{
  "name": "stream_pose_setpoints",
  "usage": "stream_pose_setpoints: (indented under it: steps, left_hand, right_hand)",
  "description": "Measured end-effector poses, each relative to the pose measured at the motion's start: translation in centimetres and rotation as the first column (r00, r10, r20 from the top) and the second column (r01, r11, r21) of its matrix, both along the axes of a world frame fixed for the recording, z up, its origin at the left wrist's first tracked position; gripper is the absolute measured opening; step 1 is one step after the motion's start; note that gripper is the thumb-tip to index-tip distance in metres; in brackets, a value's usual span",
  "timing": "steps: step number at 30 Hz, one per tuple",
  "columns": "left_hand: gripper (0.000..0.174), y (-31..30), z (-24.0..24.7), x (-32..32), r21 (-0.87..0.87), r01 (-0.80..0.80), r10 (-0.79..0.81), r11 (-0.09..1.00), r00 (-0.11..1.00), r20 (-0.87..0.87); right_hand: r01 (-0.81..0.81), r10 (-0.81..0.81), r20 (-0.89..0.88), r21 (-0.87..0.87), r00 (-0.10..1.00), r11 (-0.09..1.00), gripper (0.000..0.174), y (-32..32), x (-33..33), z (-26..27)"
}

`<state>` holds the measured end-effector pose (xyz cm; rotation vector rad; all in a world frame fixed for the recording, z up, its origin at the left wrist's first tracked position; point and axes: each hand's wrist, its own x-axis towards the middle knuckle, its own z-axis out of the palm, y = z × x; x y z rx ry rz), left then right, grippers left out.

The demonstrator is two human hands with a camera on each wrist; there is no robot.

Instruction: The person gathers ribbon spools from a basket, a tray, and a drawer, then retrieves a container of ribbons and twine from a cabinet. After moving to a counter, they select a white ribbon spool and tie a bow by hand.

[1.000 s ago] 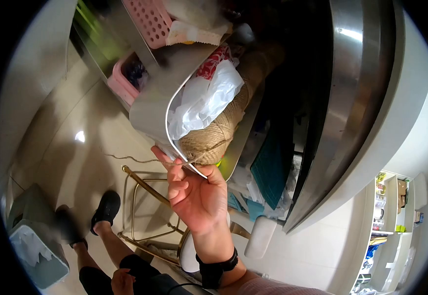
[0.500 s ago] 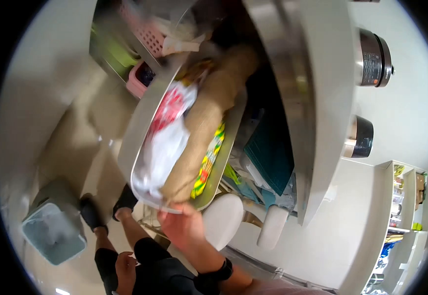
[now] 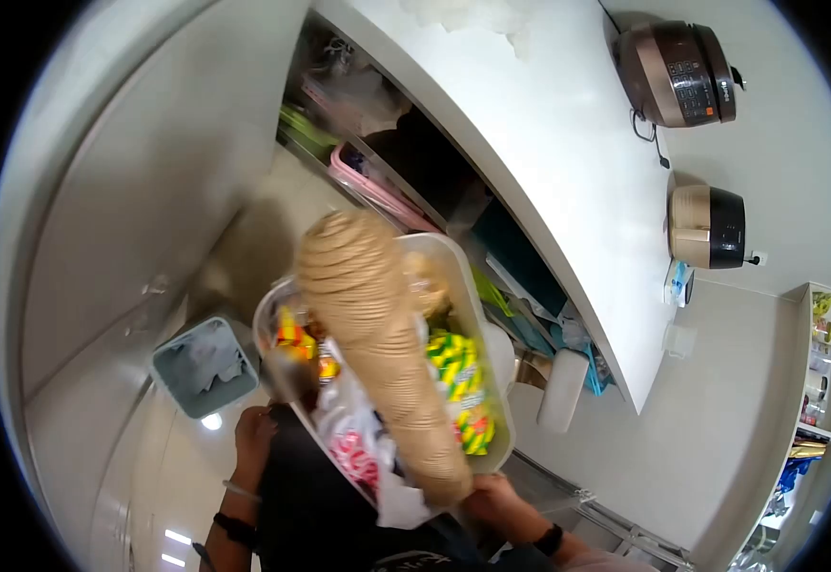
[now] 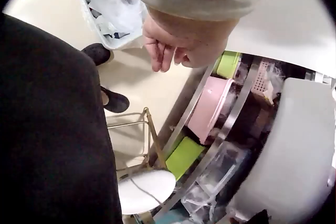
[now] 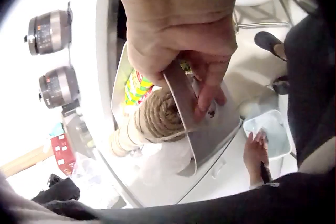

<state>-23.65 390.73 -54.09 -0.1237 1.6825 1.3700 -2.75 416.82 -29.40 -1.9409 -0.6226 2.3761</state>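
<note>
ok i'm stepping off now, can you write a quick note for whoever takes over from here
Right hand: fingers curled over the rim of the grey bin, carrying it alone.
Left hand: hangs loosely curled at the side and holds nothing.
Things: a big twine spool lies in the bin with a white plastic bag and yellow-green packets.
Done: the bin is off the shelves under the counter and in the air.
Left: probably setting it down somewhere steady. One hand bears the whole load, so the free hand may help.
</note>
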Motion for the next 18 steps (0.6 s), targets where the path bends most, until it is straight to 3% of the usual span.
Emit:
stream_pose_setpoints:
  steps: [3, 5, 7, 9, 11, 13, 15, 16, 18]
  left_hand:
    - [0.017, 0.7, 2.1, -0.3, 0.044, -0.028, 0.026, 0.999, 0.999, 0.029]
    - [0.017, 1.1, 2.9, -0.4, 0.071, -0.042, 0.041, 0.997, 0.999, 0.012]
    - [0.017, 1.4, 3.4, -0.7, 0.07, -0.005, 0.003, 0.998, 0.999, 0.037]
    - [0.017, 1.6, 3.6, -0.9, 0.086, -0.002, 0.0, 0.996, 1.0, 0.032]
    - [0.017, 1.5, 3.6, -1.1, 0.094, -0.005, 0.002, 0.996, 1.0, 0.028]
    - [0.021, 1.0, 3.6, -1.7, 0.128, -0.005, 0.007, 0.992, 1.0, -0.009]
    - [0.021, 0.3, 4.2, -2.7, 0.096, 0.003, 0.002, 0.995, 0.999, -0.05]
    - [0.021, -0.1, 4.3, -3.1, 0.072, 0.02, -0.014, 0.997, 0.997, -0.082]
    - [0.019, -1.1, 3.9, -3.8, 0.042, 0.02, -0.016, 0.999, 0.995, -0.1]
  right_hand:
    - [0.049, -0.034, -0.115, 0.125, 0.993, 0.991, 0.06, 2.0, 0.4, 4.9]
    - [0.024, -0.011, -0.041, 0.313, 0.999, 0.95, 0.066, 3.7, -2.1, 8.9]
    - [0.071, -0.032, -0.094, 0.442, 0.995, 0.894, 0.068, 5.9, -4.3, 11.4]
    - [0.248, -0.145, -0.236, 0.499, 0.961, 0.83, 0.057, 8.7, -6.5, 12.1]
    - [0.232, -0.124, -0.222, 0.567, 0.967, 0.79, 0.05, 13.0, -5.7, 11.2]
    - [0.125, 0.005, -0.243, 0.514, 0.97, 0.849, 0.04, 16.7, -6.7, 10.8]
    - [0.204, -0.097, -0.234, 0.491, 0.967, 0.847, 0.039, 19.4, -8.0, 10.0]
    - [0.281, -0.145, -0.352, 0.375, 0.925, 0.883, 0.044, 20.9, -7.7, 9.4]
    - [0.363, -0.229, -0.399, 0.303, 0.888, 0.881, 0.047, 21.8, -9.7, 8.8]
